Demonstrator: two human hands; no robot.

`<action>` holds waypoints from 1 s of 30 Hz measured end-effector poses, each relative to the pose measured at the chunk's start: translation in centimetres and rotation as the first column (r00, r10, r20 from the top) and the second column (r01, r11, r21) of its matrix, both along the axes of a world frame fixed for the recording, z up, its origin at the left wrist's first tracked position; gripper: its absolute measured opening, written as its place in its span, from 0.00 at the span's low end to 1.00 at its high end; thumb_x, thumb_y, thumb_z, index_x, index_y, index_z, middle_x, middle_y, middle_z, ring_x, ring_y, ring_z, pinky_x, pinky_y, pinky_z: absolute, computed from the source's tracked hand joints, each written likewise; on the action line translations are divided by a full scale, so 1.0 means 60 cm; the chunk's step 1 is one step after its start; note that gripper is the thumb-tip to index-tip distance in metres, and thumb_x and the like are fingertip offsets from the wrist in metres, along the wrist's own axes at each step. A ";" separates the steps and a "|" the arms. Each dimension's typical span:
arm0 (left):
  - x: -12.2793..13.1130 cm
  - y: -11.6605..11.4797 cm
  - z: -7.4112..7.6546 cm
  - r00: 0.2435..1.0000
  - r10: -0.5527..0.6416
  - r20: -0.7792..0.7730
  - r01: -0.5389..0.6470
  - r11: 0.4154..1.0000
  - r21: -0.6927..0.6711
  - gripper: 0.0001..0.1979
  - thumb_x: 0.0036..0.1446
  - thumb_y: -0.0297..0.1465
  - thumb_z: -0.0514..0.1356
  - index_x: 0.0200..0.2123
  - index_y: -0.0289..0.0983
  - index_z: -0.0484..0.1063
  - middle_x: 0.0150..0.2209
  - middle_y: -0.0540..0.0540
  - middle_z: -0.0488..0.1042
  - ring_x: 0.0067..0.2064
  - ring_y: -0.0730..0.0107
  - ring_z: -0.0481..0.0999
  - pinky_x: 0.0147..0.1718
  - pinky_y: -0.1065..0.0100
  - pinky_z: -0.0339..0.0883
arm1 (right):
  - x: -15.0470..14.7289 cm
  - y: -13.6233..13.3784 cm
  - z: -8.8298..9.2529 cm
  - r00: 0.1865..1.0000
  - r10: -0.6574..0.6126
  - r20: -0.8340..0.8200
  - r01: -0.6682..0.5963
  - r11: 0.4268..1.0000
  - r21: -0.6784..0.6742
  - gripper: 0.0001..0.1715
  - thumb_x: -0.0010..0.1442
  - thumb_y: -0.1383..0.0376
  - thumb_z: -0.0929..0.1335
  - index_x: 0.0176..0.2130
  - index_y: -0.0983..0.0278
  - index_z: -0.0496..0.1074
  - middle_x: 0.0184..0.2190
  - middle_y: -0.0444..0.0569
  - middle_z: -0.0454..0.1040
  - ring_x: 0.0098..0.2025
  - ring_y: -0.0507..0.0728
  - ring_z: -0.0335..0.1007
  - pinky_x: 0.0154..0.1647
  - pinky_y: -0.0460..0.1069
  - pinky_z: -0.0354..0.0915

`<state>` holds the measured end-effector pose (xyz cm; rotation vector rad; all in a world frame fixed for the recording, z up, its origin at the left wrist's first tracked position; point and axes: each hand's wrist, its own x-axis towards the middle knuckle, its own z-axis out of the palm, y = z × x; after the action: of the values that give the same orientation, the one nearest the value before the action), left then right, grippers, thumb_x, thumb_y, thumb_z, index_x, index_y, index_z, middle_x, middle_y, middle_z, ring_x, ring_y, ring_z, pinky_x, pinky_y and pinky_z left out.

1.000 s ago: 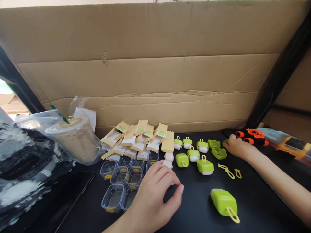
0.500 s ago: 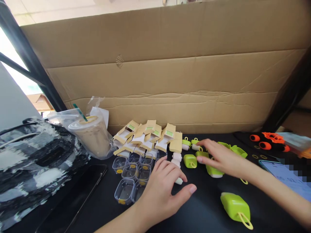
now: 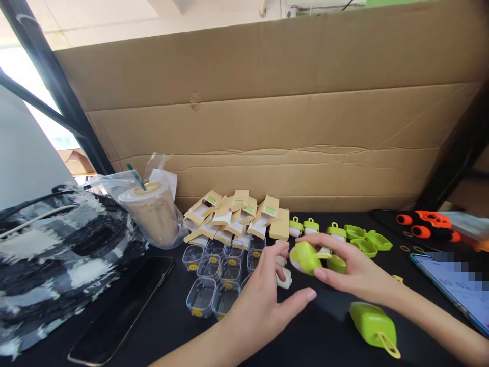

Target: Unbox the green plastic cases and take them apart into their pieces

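Note:
In my right hand [image 3: 344, 260], a small lime-green case with a pale yellow loop [image 3: 304, 257] is gripped between thumb and fingers, just above the black tabletop. My left hand [image 3: 263, 300] has its thumb spread away from curved fingers. Those fingertips are beside a white rounded piece [image 3: 284, 279], and I cannot tell whether they touch it. Another green case with a loop [image 3: 373, 326] lies near the front right. Behind my right hand stand green-topped white cases [image 3: 311, 226], loops up, and open green shells [image 3: 378, 239] lie to their right.
Clear plastic cups [image 3: 201, 295] with yellow stickers stand left of my left hand, before a pile of small cardboard boxes [image 3: 239, 216]. A bagged iced drink [image 3: 153, 214] and a dark phone [image 3: 122, 311] are further left. Another phone [image 3: 451, 285] and an orange toy [image 3: 431, 220] sit right.
My right hand has picked up a green case from the group and brought it leftward, closer to my left hand. My left hand stays near the white pieces. The view has shifted slightly.

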<state>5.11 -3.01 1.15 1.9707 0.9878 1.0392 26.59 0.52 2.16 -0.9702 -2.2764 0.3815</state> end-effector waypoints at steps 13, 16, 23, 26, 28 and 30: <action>0.017 -0.007 0.014 0.742 -0.076 0.666 0.505 0.716 -0.482 0.24 0.49 0.40 0.68 0.41 0.36 0.60 0.29 0.52 0.70 0.27 0.78 0.70 0.29 0.72 0.68 | -0.011 -0.042 -0.002 0.991 0.132 -0.029 -0.126 0.982 0.142 0.35 0.57 0.60 0.68 0.61 0.55 0.54 0.62 0.54 0.58 0.63 0.61 0.55 0.60 0.57 0.59; 0.015 -0.011 0.017 0.790 -0.049 0.612 0.434 0.750 -0.499 0.25 0.48 0.34 0.69 0.41 0.38 0.56 0.31 0.54 0.69 0.29 0.80 0.70 0.32 0.72 0.67 | -0.023 -0.048 -0.002 0.999 0.046 0.001 -0.044 0.947 0.319 0.31 0.54 0.65 0.69 0.56 0.57 0.59 0.51 0.53 0.69 0.53 0.57 0.69 0.52 0.51 0.67; 0.007 -0.006 0.002 0.843 -0.222 0.489 0.483 0.712 -0.509 0.28 0.49 0.38 0.67 0.40 0.40 0.48 0.31 0.56 0.64 0.28 0.83 0.64 0.29 0.75 0.59 | -0.026 -0.070 0.003 0.989 0.045 0.144 -0.109 0.872 0.477 0.30 0.53 0.71 0.64 0.56 0.64 0.60 0.50 0.54 0.75 0.50 0.55 0.73 0.48 0.45 0.71; 0.005 -0.006 -0.001 0.871 -0.241 0.428 0.458 0.712 -0.532 0.26 0.52 0.36 0.66 0.40 0.41 0.48 0.31 0.57 0.59 0.28 0.84 0.60 0.28 0.77 0.54 | -0.023 -0.072 0.003 0.984 0.090 0.152 -0.149 0.886 0.438 0.32 0.52 0.73 0.62 0.57 0.63 0.60 0.50 0.51 0.75 0.50 0.54 0.73 0.49 0.45 0.70; 0.006 -0.008 -0.005 0.908 -0.210 0.362 0.395 0.717 -0.575 0.26 0.52 0.35 0.65 0.42 0.41 0.47 0.31 0.57 0.58 0.27 0.84 0.58 0.27 0.76 0.53 | -0.025 -0.071 0.000 0.986 0.102 0.131 -0.148 0.895 0.422 0.32 0.52 0.74 0.62 0.57 0.63 0.59 0.50 0.51 0.75 0.49 0.54 0.74 0.48 0.45 0.70; 0.010 -0.012 -0.008 0.935 -0.160 0.316 0.328 0.728 -0.602 0.27 0.53 0.33 0.64 0.44 0.42 0.46 0.30 0.57 0.59 0.26 0.83 0.59 0.26 0.75 0.53 | -0.030 -0.071 -0.003 0.989 0.103 0.102 -0.137 0.894 0.426 0.32 0.52 0.75 0.61 0.57 0.64 0.59 0.49 0.52 0.76 0.49 0.54 0.74 0.47 0.45 0.71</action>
<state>5.69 -3.74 0.68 1.3080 0.7770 0.6402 24.77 -3.76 1.96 -0.6254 -2.3538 -0.1174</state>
